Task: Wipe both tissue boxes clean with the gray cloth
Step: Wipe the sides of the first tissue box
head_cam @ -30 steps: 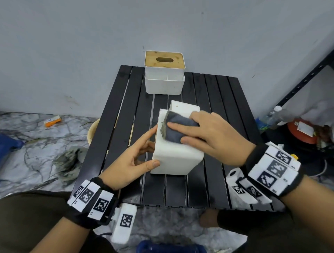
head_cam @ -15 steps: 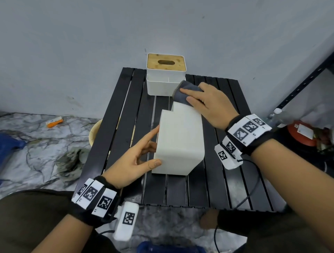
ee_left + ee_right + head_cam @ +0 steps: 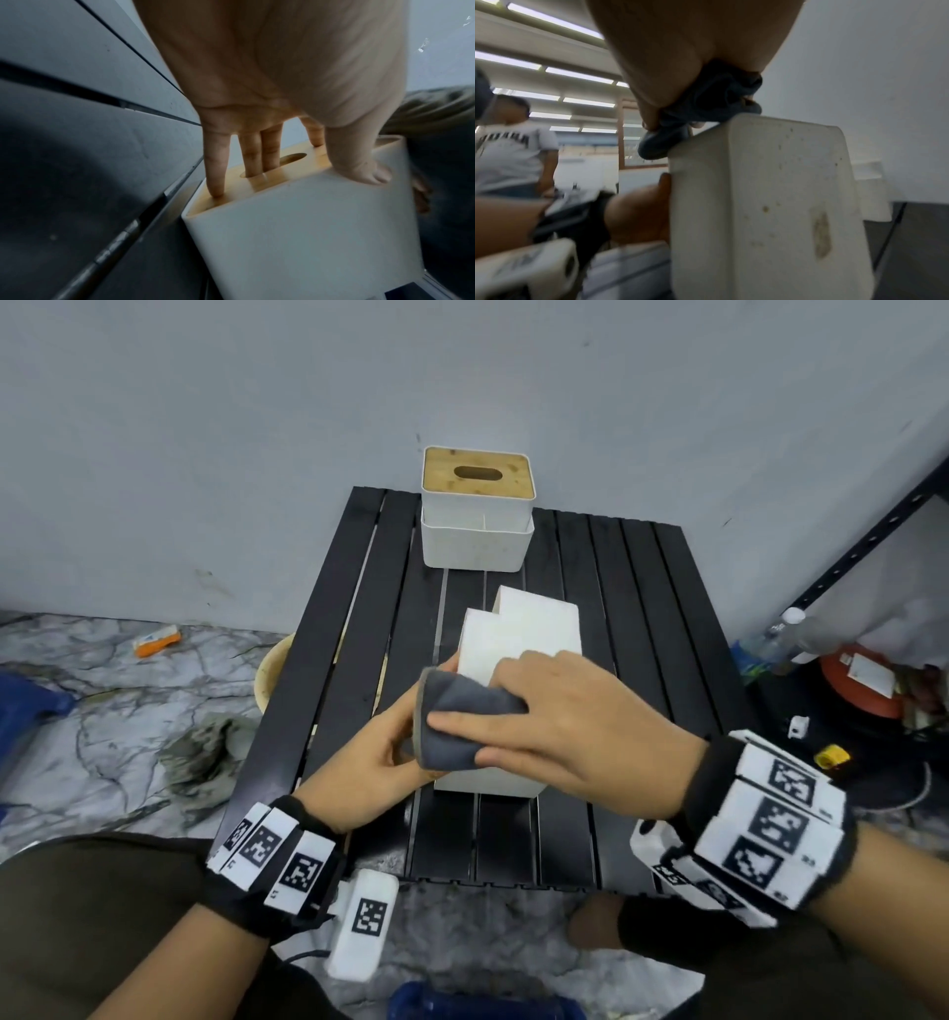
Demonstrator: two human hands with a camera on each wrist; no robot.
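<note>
A white tissue box point(image 3: 518, 634) lies on its side mid-table, its bamboo lid point(image 3: 270, 178) facing left. My left hand point(image 3: 369, 762) braces it: straight fingers point(image 3: 216, 162) press on the lid, two fingertips in the slot, and the thumb rests on the upper white face. My right hand point(image 3: 565, 721) holds the bunched gray cloth point(image 3: 462, 721) against the box's near left top edge. In the right wrist view the cloth point(image 3: 706, 105) sits on the box corner point(image 3: 770, 192), whose side shows brown stains. The second tissue box point(image 3: 477, 516) stands upright at the table's far edge.
The black slatted table point(image 3: 642, 608) stands against a gray wall. A black shelf upright point(image 3: 873, 541), a bottle point(image 3: 785, 629) and a red item point(image 3: 862, 680) are at the right. A basin point(image 3: 272, 670) and a rag point(image 3: 205, 752) lie on the floor at left. Another person point(image 3: 513, 152) stands behind.
My right hand drew the cloth from the far end of the lying box back to its near left edge. The left hand stays braced on the lid side.
</note>
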